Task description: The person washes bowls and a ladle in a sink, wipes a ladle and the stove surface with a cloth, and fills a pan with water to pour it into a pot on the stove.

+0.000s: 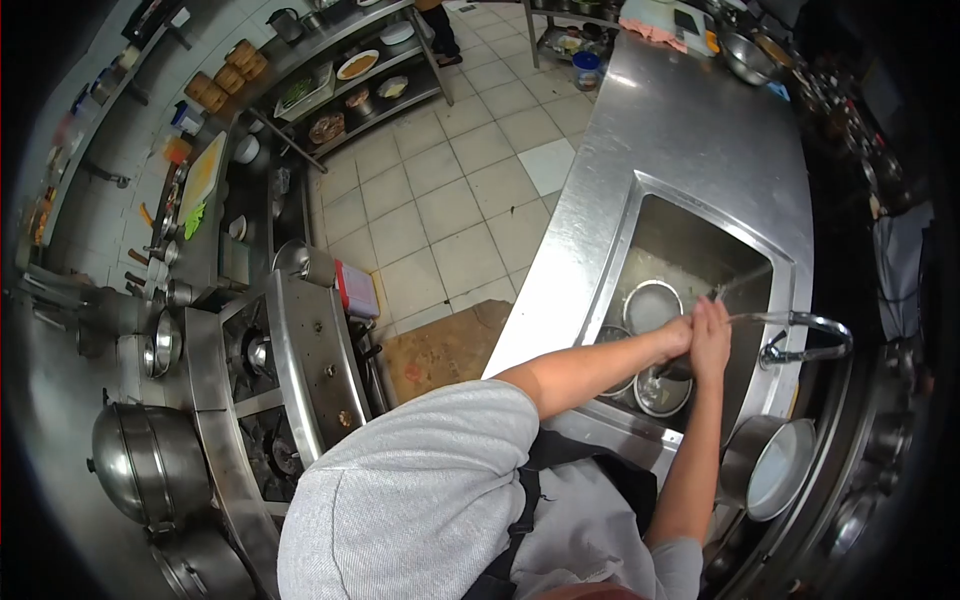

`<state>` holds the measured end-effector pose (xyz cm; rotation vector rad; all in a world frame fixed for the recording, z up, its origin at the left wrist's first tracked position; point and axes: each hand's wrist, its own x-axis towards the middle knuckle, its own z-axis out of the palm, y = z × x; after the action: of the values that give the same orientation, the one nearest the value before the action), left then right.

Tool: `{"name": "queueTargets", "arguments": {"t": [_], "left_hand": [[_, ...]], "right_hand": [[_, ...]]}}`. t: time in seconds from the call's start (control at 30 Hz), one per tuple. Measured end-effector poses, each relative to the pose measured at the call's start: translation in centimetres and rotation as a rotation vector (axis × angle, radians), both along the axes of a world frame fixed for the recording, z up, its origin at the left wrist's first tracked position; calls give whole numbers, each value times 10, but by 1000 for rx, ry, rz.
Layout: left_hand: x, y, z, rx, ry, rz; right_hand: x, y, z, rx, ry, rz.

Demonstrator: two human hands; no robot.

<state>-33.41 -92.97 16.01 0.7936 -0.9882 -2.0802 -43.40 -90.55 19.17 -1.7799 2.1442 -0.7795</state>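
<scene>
Legible text: none. No label, brand, number or sign can be read on anything in head view.

Pale tiled floor (460, 215), tiled wall (95, 215)

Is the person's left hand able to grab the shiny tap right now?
Probably not straight across: the right hand is between the left hand and the tap. It would likely have to go around.

Both hands (677, 338) (710, 337) close together
</scene>
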Motion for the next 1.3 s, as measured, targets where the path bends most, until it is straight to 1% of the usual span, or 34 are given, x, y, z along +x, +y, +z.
{"name": "queueTargets", "arguments": {"t": [0.03, 0.07, 0.1, 0.13, 0.17, 0.2, 0.23, 0.27, 0.3, 0.33, 0.37, 0.43, 0.47, 0.53, 0.57, 0.63, 0.67, 0.7, 0.73, 0.77, 0.8, 0.87, 0.9, 0.93, 0.97, 1.0, 1.07, 1.13, 1.2, 1.23, 1.3], "left_hand": [[2, -8, 1, 0, -205, -82], [-3, -11, 6, -2, -398, -201], [14, -11, 45, 114, -279, -302], [3, -16, 29, 223, -288, -261], [5, -10, 50, 238, -266, -161], [-1, -20, 25, 252, -83, -199], [-5, -17, 23, 276, 18, -164], [-6, -18, 23, 295, 116, -110], [-6, -21, 22, 334, 74, -48], [-3, -21, 18, 375, 30, 23], [2, -19, 14, 383, 29, -2], [13, -16, 5, 299, -125, -237], [14, -14, 2, 309, -131, -257], [15, -8, 6, 227, -229, -293], [16, -5, 9, 275, -210, -274], [18, -11, -5, 274, -202, -314], [18, -12, -12, 267, -194, -343], [16, -9, -11, 265, -210, -296], [16, -7, -9, 265, -215, -305], [18, -7, -6, 215, -260, -306], [21, -7, -6, 165, -306, -308], [29, -6, -6, 131, -308, -308], [32, -7, -3, 158, -344, -281], [34, -7, 0, 185, -381, -252], [26, -2, 3, 341, -287, -108], [28, -9, -7, 337, -289, -114], [34, -27, -38, 348, -259, -229], [28, -27, -39, 328, -261, -221], [27, -30, -36, 124, -388, -229], [28, -29, -33, 127, -390, -229], [30, -29, -24, 80, -419, -259]], "right_hand": [[-21, -10, -18, -46, 7, 27], [-24, -14, -15, -105, -157, 0], [-29, -16, -8, -169, -304, -57], [-36, -15, -1, -146, -272, -153], [-35, -20, 4, -21, -284, -329], [-24, -19, 7, 94, -311, -496], [-2, -14, 11, -74, -66, -462], [-7, -8, -14, -314, 96, -168], [9, 0, 0, -225, 103, -220], [9, 6, -5, -212, 110, -251], [7, 9, -13, -143, -6, -345], [-3, 15, -27, -34, -218, -492], [-8, 18, -31, -24, -219, -513], [-11, 27, -31, 117, -241, -523], [-11, 33, -30, 123, -241, -536], [-9, 39, -27, 202, -358, -488], [-5, 42, -32, 204, -361, -497], [0, 43, -36, 172, -351, -475], [4, 44, -40, 139, -342, -452], [4, 45, -43, 154, -395, -422], [6, 45, -42, 151, -401, -430], [11, 43, -41, 218, -366, -440], [13, 41, -42, 305, -311, -514], [11, 40, -45, 303, -317, -520], [6, 37, -48, 322, -345, -565], [3, 34, -50, 339, -371, -612], [4, 35, -49, 322, -342, -584], [5, 36, -48, 305, -304, -552], [13, 41, -46, 122, -252, -486], [17, 44, -44, 69, -250, -472], [26, 46, -37, 126, -228, -467]]}}
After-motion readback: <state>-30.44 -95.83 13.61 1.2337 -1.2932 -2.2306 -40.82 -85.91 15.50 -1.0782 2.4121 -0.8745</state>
